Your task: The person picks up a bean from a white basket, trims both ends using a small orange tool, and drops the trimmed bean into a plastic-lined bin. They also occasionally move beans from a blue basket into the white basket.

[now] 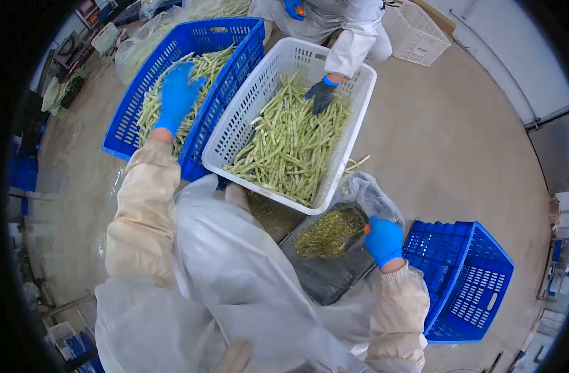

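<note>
My left hand point(177, 96), in a blue glove, reaches into a blue crate point(124, 124) of long green beans point(151, 110). Its thumb is spread away from the fingers, which lie on the beans; no bean is visibly gripped. My right hand point(384, 241), also gloved in blue, is closed around a small tool with an orange end point(366, 229); the rest of the tool is hidden. Below that hand is a dark container lined with clear plastic point(384, 200), holding small green bean trimmings point(328, 234). Between my hands stands a white crate point(234, 129) of green beans point(297, 140).
Across from me, another person's dark-gloved hand point(321, 94) touches beans in the white crate; their other hand point(294, 9) holds something orange. Blue crates point(468, 292) lie tipped at my right. A white crate point(418, 34) stands at the back, and a plastic bag of beans point(138, 53) behind the blue crate.
</note>
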A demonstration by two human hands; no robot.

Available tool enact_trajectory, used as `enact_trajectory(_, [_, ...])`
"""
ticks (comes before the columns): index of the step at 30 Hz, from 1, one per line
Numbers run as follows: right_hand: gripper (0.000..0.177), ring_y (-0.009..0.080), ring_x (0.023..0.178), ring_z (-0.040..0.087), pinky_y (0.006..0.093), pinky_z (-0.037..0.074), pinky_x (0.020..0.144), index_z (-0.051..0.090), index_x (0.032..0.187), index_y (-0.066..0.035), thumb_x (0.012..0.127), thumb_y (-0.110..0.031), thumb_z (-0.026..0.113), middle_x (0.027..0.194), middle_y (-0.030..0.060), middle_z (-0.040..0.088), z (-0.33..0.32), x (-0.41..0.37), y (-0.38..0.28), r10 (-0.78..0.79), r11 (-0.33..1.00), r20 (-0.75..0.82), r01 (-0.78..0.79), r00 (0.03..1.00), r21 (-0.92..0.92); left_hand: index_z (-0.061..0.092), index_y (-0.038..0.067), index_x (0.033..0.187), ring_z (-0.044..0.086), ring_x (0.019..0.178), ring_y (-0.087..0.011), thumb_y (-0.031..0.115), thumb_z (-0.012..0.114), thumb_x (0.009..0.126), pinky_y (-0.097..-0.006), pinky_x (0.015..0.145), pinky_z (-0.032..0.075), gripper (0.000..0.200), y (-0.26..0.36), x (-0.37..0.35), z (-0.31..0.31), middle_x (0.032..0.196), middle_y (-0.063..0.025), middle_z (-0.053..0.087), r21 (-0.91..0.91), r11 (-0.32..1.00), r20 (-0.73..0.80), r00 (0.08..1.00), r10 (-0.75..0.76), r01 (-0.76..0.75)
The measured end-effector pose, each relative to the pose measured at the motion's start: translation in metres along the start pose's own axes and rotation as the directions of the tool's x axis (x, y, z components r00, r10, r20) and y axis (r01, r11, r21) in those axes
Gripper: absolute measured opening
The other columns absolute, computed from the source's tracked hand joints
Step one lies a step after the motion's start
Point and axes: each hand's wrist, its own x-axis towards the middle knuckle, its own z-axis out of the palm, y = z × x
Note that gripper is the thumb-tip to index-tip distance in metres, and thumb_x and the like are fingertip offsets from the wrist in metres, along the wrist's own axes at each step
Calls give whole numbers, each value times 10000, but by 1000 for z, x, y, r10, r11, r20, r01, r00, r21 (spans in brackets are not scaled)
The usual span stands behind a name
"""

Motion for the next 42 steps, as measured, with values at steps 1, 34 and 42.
enact_trajectory(1, [156,342,596,607,439,460,545,578,737,-65,748,-215,620,679,168,617,-11,3,-6,1,1000,8,-1,1000,3,594,22,1074,552,992,-374,271,641,783,-442,845,433,385,16,-13,29,1071,-194,594,-116,993,235,970,57,-30])
enact_trajectory(34, [297,199,796,631,305,484,693,572,1085,-26,811,-123,636,901,124,644,-34,29,-68,-5,403,-362,333,932,852,501,-21,1041,597,860,-226,31,538,867,-415,861,503,186,284,-44,-25,921,-93,556,-399,-528,817,552,166,750])
enact_trajectory(42, [225,188,724,631,296,485,636,595,1022,-4,832,-123,616,821,110,658,-27,35,-56,75,565,-380,275,922,778,501,-30,1016,597,888,-241,64,550,869,-400,866,503,182,313,-60,-9,938,-109,556,-408,-615,783,605,144,675])
